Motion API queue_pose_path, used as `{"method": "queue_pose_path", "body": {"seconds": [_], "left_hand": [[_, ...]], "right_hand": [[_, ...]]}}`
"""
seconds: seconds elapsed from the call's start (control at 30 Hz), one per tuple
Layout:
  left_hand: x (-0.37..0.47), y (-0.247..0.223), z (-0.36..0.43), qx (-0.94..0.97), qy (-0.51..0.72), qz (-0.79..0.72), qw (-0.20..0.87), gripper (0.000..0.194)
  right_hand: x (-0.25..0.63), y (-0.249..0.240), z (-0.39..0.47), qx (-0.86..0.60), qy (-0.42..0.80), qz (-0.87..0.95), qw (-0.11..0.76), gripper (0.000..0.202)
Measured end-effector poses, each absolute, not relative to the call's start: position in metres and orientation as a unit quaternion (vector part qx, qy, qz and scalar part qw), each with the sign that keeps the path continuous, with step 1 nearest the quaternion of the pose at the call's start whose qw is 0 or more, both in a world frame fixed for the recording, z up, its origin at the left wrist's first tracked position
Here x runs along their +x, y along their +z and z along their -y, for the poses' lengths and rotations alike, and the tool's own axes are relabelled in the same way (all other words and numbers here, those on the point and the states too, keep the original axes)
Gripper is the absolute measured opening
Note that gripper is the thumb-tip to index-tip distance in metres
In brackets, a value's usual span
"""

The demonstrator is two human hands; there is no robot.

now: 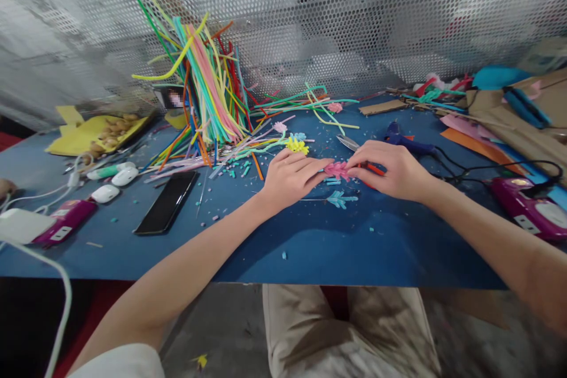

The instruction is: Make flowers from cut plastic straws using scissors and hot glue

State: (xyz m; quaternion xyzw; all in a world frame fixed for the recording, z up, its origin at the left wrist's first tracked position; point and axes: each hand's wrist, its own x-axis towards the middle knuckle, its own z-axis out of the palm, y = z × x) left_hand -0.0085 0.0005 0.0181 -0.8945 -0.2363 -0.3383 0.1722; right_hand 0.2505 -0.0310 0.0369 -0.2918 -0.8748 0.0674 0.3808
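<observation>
Between my two hands, just above the blue table [274,230], is a pink pipe-cleaner flower [337,170]. My left hand [295,176] pinches its left end, the fingers bent over it. At its right end, the thumb and fingertips of my right hand [390,170] close on the pink petals. Below them lies a light blue pipe-cleaner flower [340,199] with a thin stem. A yellow pipe-cleaner flower [296,145] rests just beyond my left hand. Partly hidden under my right hand are pliers with orange handles [374,169] and a pointed metal head.
A tall bundle of colourful pipe cleaners [212,88] stands at back left. A black phone [166,203] lies left of my arm. A blue glue gun [407,139] sits behind my right hand; purple power strips [527,207] and cables lie at the sides. Perforated metal [336,18] walls the back.
</observation>
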Motion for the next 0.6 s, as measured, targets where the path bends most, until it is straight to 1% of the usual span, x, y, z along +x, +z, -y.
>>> {"method": "queue_pose_path", "body": {"seconds": [0.3, 0.47, 0.6], "left_hand": [[-0.0045, 0.0177, 0.0011, -0.896, -0.322, 0.272, 0.137, 0.025], [-0.0015, 0.0161, 0.0026, -0.900, -0.310, 0.287, 0.108, 0.024], [0.0008, 0.0160, 0.0049, -0.899, -0.315, 0.302, 0.030, 0.021]], "right_hand": [[0.2592, 0.0405, 0.0248, -0.313, -0.174, 0.874, 0.328, 0.013], [0.2585, 0.0418, 0.0283, -0.319, -0.232, 0.865, 0.310, 0.021], [0.2531, 0.0401, 0.0331, -0.330, -0.244, 0.844, 0.347, 0.025]]}}
